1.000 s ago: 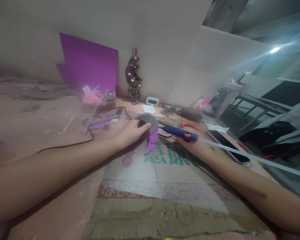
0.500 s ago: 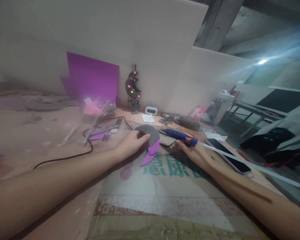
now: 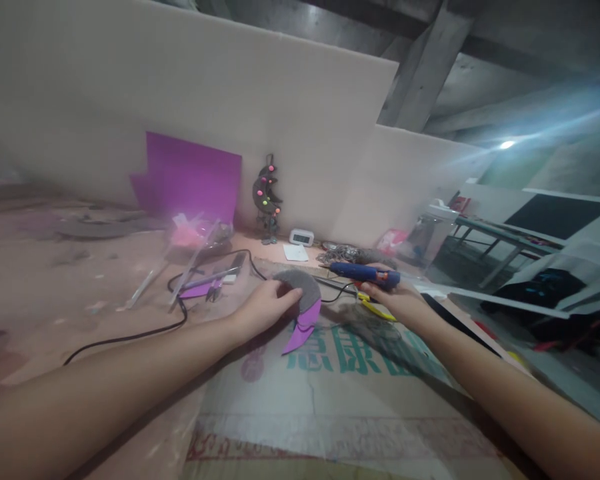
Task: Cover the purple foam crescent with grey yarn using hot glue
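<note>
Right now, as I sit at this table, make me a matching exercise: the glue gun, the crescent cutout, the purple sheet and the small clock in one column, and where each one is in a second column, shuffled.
Things
1. glue gun
2. crescent cutout
3. purple sheet
4. small clock

Places
A. leaning against the wall
B. under the fingers of the left hand
C. standing at the foot of the wall, white
D. gripped in the right hand

Pairs: 1-D, 2-B, 3-A, 4-C
</note>
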`<move>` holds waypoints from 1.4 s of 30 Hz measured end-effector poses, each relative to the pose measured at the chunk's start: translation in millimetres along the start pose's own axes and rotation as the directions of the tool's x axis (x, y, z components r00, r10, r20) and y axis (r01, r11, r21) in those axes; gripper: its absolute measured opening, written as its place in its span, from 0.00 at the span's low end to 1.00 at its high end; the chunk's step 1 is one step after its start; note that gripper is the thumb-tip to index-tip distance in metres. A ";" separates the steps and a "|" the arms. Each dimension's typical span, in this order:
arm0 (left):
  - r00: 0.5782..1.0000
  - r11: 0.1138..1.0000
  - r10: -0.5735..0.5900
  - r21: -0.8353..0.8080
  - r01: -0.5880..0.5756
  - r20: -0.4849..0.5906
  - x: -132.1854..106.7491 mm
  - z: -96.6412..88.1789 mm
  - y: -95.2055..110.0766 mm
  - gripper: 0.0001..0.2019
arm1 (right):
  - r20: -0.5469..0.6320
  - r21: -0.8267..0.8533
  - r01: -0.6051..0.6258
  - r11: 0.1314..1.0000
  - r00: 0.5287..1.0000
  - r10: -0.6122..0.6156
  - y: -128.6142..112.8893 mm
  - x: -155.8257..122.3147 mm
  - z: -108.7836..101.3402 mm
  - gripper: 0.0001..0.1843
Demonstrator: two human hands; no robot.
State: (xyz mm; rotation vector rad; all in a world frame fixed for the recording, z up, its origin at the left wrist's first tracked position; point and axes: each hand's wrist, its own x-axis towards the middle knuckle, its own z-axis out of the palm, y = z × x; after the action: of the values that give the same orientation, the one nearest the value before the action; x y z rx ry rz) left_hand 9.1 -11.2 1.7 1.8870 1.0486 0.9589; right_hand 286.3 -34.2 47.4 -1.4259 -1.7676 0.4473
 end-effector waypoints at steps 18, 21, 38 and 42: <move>1.000 0.998 -0.014 -0.053 0.014 0.010 0.0 1.2 2.4 0.16 | -0.078 -0.171 -0.121 0.978 0.991 0.109 -6.8 105.3 21.8 0.19; 0.999 0.996 -0.021 -0.085 0.024 0.032 0.2 1.6 2.8 0.15 | -0.043 -0.160 -0.108 0.981 0.994 0.103 11.9 127.9 47.3 0.17; 0.999 0.996 -0.047 -0.078 0.048 0.012 1.1 2.2 0.4 0.17 | 0.052 -0.303 0.021 0.953 0.999 -0.005 23.0 97.5 38.2 0.20; 0.998 0.993 -0.060 -0.106 0.058 -0.017 2.0 0.8 -0.6 0.18 | 0.033 -0.167 0.040 0.985 0.999 -0.035 0.2 46.0 33.3 0.20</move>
State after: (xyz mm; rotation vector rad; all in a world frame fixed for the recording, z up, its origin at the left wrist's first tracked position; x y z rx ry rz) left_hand 10.4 -9.5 1.3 1.7545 1.0389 0.9821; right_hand 259.2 15.6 43.4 -1.5056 -1.8896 0.3069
